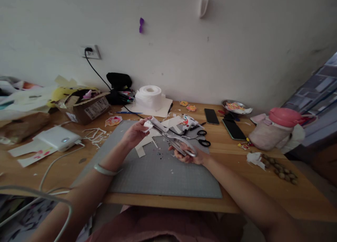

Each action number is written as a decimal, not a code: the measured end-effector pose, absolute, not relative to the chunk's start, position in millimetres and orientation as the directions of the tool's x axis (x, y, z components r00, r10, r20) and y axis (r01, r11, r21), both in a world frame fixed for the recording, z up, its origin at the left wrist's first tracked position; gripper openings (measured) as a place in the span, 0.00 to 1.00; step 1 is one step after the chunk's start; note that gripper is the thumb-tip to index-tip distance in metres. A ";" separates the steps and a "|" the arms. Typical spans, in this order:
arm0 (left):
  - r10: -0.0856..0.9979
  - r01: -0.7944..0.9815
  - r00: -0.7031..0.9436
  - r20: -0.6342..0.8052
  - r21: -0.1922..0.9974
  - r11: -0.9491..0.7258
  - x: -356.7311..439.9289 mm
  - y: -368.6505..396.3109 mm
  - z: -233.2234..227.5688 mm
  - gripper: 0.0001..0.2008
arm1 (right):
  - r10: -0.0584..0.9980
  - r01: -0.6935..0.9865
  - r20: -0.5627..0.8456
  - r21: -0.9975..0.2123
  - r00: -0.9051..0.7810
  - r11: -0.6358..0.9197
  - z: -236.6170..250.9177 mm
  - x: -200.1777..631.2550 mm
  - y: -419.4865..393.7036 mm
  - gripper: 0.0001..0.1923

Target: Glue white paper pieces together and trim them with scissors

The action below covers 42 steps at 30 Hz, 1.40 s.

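Note:
My right hand (190,156) grips the handles of large silver scissors (173,140), whose blades point up and left. My left hand (134,132) pinches a small white piece of paper or tissue (147,124) at the blade tips. Both hands hover over a grey cutting mat (158,171) on the wooden table (263,193). White paper scraps (147,143) lie on the mat under the hands. A pale bangle sits on my left wrist.
Beyond the mat lie a white glue gun (190,122), black-handled scissors (204,138), two phones (211,116), a tissue roll (150,94) and a metal dish (234,106). A cardboard box (86,106) and white device (59,137) sit left; a pink-lidded bottle (273,129) and nuts (281,170) right.

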<state>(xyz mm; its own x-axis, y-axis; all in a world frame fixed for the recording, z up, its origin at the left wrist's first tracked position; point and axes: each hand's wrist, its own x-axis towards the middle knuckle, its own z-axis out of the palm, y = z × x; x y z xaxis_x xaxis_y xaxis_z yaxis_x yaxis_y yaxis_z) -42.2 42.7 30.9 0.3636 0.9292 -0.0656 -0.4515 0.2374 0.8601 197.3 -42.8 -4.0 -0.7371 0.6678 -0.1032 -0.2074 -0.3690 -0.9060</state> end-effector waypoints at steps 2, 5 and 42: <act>0.930 -0.438 0.361 -0.067 0.868 0.233 -41.6 42.5 30.7 0.19 | 0.670 -0.204 -0.104 -0.909 -0.735 -0.364 -3.8 197.2 -43.0 0.25; 0.927 -0.425 0.369 -0.071 0.874 0.236 -40.4 42.4 29.9 0.20 | 0.666 -0.208 -0.101 -0.907 -0.739 -0.367 -4.1 197.4 -42.9 0.26; 0.990 -0.408 0.136 -0.035 0.909 0.088 -40.5 54.4 17.6 0.09 | 0.675 -0.282 -0.134 -0.837 -0.725 -0.469 -5.8 197.2 -41.1 0.26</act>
<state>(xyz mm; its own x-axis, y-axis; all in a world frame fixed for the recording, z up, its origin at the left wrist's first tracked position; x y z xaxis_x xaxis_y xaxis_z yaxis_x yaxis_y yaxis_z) -40.5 54.4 17.6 0.1357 0.9901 -0.0348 -0.4076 0.0878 0.9089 197.2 -41.1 -5.8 -0.7253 0.6752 -0.1341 -0.2820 -0.4691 -0.8369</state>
